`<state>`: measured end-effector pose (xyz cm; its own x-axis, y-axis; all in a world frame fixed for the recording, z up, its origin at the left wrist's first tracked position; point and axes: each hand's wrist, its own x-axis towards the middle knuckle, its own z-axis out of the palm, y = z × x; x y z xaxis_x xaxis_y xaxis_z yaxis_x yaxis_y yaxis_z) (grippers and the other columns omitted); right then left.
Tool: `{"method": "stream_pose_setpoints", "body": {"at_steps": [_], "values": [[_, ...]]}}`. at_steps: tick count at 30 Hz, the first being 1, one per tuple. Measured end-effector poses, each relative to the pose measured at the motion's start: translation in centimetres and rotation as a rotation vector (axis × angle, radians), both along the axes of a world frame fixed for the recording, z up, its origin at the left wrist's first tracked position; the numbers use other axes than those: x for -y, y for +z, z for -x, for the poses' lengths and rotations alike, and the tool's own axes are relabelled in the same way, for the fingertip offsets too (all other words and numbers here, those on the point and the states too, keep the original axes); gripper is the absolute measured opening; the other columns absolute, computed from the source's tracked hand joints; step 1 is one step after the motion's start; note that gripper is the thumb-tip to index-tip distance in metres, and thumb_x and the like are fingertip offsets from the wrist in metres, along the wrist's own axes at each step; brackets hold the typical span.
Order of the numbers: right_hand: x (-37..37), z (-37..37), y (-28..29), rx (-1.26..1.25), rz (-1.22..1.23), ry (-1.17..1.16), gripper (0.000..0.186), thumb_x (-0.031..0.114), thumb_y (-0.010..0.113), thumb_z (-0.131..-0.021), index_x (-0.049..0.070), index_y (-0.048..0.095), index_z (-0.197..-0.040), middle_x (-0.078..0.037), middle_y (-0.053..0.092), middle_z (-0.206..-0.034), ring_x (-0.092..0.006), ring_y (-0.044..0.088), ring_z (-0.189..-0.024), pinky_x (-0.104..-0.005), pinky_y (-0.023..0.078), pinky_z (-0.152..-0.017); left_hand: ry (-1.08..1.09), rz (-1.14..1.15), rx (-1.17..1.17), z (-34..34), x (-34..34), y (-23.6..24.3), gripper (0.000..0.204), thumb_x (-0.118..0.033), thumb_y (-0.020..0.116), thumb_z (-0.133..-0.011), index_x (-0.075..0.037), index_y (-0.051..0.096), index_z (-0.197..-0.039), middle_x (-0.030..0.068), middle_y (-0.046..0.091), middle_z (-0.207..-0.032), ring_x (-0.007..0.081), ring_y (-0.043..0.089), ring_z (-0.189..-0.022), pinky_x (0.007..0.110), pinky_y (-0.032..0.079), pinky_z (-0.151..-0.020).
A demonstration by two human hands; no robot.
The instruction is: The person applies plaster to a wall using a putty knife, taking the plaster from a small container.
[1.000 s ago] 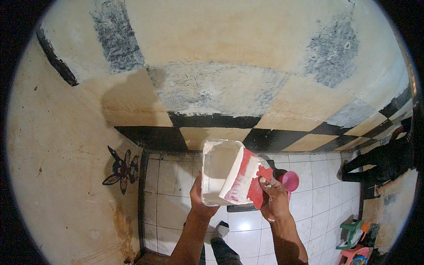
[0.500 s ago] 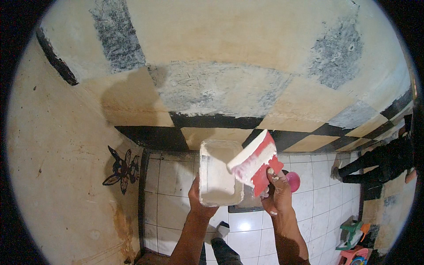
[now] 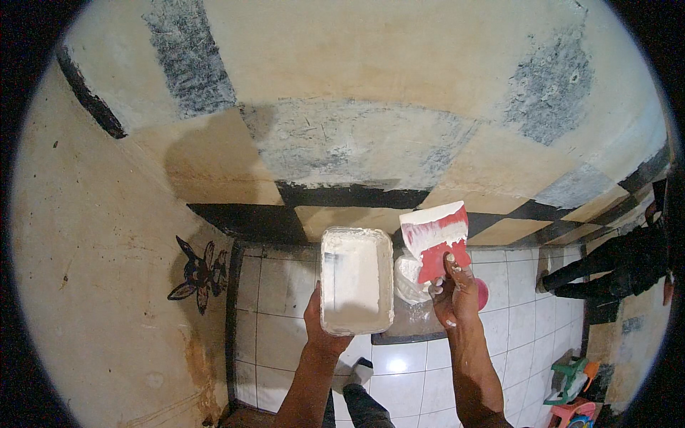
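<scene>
My left hand [image 3: 321, 324] grips a rectangular plastic container [image 3: 354, 282] smeared inside with white paste. My right hand [image 3: 457, 292] is closed on a red spreader [image 3: 440, 257], whose wide edge is coated with white paste; it is held up to the right of the container, apart from it. Behind the spreader, a white bag [image 3: 412, 284] sits on a dark grey board [image 3: 403, 329] on the floor, beside a pink round vessel [image 3: 482, 295] partly hidden by my hand. Ahead is a wall [image 3: 342, 143] with checkered and patchy white areas.
A person in dark clothes [image 3: 617, 260] is at the right. Green [image 3: 567, 378] and pink plastic stools [image 3: 571, 412] stand at the lower right. The left wall [image 3: 100, 271] carries a dark flower-like shape. My feet are on white floor tiles [image 3: 271, 335].
The spreader has lifted from over the container and moved up and right, turning more upright, uncovering the container and the white bag. The other person's legs have shifted slightly left.
</scene>
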<state>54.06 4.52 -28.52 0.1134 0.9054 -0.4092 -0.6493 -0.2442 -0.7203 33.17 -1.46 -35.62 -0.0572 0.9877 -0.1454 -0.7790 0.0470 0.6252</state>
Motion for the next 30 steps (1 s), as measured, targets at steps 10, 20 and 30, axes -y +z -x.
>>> {"method": "stream_pose_setpoints", "body": {"at_steps": [10,20,30], "values": [[-7.8,-5.8,-9.4,0.057,-0.018,-0.057,0.014,0.018,0.062,-0.091,0.012,0.059,-0.103,0.003,0.059,-0.083,-0.0099,0.053,-0.066,-0.0256,0.043,-0.058,0.021,0.155,0.342,-0.5,0.8,0.8,0.044,-0.034,0.039,-0.098,-0.006,0.047,-0.132,0.0107,0.059,-0.12,0.0261,0.06,-0.105,0.041,0.051,-0.089],[-12.9,-10.1,-13.8,0.022,-0.022,-0.092,0.012,0.017,0.061,-0.091,0.009,0.061,-0.1,0.0,0.059,-0.087,-0.0117,0.053,-0.07,-0.0238,0.046,-0.058,-0.102,0.186,0.516,-1.4,2.1,0.9,0.049,-0.042,0.045,-0.092,-0.009,0.053,-0.127,0.0106,0.061,-0.116,0.0281,0.061,-0.104,0.045,0.052,-0.087],[-13.5,-9.8,-12.8,0.114,0.019,-0.151,0.006,0.011,0.059,-0.09,0.007,0.06,-0.094,-0.001,0.058,-0.081,-0.011,0.052,-0.063,-0.0239,0.047,-0.054,-0.061,0.269,0.461,-2.1,2.9,-0.1,0.049,-0.044,0.044,-0.092,-0.009,0.055,-0.124,0.0106,0.063,-0.114,0.0298,0.061,-0.103,0.049,0.05,-0.089]]}}
